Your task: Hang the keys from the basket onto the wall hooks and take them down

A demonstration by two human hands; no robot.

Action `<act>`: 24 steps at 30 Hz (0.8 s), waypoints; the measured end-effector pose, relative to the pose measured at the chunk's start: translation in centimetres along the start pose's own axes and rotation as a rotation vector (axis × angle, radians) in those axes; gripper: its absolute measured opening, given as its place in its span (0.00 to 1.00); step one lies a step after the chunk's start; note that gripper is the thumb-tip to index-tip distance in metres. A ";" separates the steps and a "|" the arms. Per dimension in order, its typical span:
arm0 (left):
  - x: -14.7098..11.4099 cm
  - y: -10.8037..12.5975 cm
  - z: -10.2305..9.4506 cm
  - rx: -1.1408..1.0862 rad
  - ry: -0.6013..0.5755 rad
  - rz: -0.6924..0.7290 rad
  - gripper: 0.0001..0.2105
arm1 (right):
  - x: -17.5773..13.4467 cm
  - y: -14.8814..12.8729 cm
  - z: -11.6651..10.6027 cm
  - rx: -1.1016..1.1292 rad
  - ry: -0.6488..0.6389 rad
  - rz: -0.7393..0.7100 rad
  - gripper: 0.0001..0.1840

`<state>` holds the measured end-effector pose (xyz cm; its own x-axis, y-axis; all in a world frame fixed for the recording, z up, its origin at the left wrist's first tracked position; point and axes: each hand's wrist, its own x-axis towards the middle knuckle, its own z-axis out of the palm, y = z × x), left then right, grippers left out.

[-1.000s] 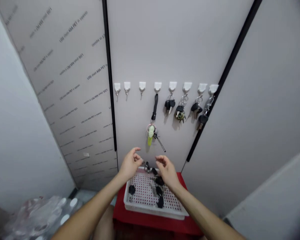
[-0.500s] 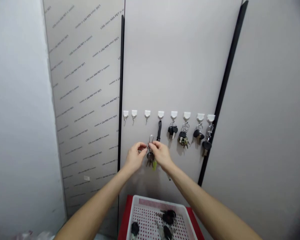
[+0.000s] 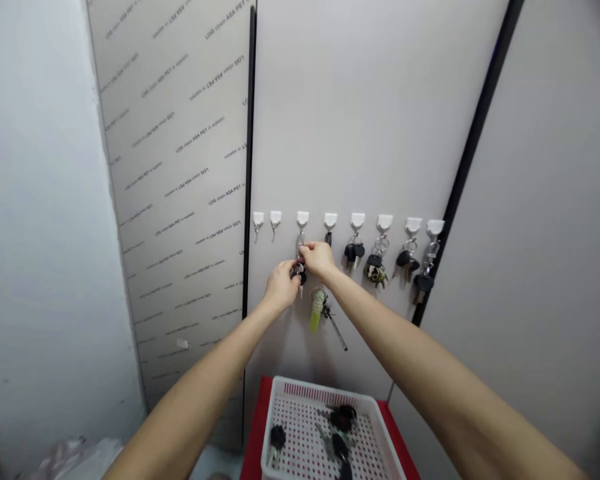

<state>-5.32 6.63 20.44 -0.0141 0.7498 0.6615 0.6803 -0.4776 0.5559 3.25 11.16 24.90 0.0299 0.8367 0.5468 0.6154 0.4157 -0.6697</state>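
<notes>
A bunch of keys (image 3: 299, 271) with a metal clip hangs just under the third white hook (image 3: 303, 219) from the left; the clip's top reaches up to that hook, but whether it is fully on cannot be made out. My right hand (image 3: 319, 259) pinches the clip from the right. Slightly lower, my left hand (image 3: 282, 285) has its fingers closed on the keys. Behind my right hand hangs a black strap (image 3: 329, 238) on the fourth hook, with a lime-green tag (image 3: 317, 309) below it.
Farther right, several hooks carry key bunches (image 3: 375, 270). Two bare hooks (image 3: 275, 219) are at the left. Below stands a white perforated basket (image 3: 325, 388) with loose keys (image 3: 343, 418) inside, on a red surface (image 3: 261, 413). Dark vertical strips (image 3: 249, 167) edge the panel.
Both hands have moved up, raising the keys and clip from below the hooks to the third one. The view has shifted slightly.
</notes>
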 end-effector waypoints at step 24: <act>-19.3 -4.8 10.2 0.200 -0.880 0.014 0.10 | -21.4 18.2 -0.9 -0.611 -0.741 -0.036 0.15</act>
<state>-0.84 -0.95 -0.11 0.5052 0.8630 -0.0027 0.7922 -0.4626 0.3980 14.52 0.50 1.42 -0.3734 0.9270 -0.0348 0.9167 0.3630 -0.1671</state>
